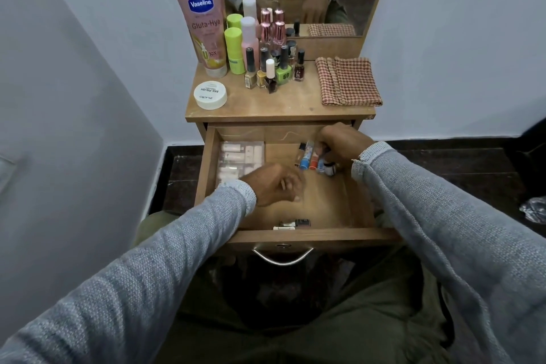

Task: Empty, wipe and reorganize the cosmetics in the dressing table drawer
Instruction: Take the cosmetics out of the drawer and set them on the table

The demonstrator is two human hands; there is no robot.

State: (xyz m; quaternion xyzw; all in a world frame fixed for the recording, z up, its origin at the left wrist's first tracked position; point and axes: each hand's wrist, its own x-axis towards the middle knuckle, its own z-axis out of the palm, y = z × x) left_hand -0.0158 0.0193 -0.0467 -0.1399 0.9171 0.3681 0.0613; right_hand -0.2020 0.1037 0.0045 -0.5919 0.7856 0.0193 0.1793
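The light is soft and even, with no hard shadow anywhere; its source cannot be told. The pale wall (443,53) reads bright and flat, while the floor (472,174) beside the table and the lap at the bottom edge sink into dim tones. The drawer (295,236) interior is shaded, darkest along its back wall under the tabletop (280,103). The left hand (274,185) is smeared by motion blur; the right hand (344,143) is a little softer than its surroundings. The bottles at the tabletop's back left corner are fairly sharp. Wide-angle distortion stretches both sleeves toward the lower corners and tilts the wall lines outward.
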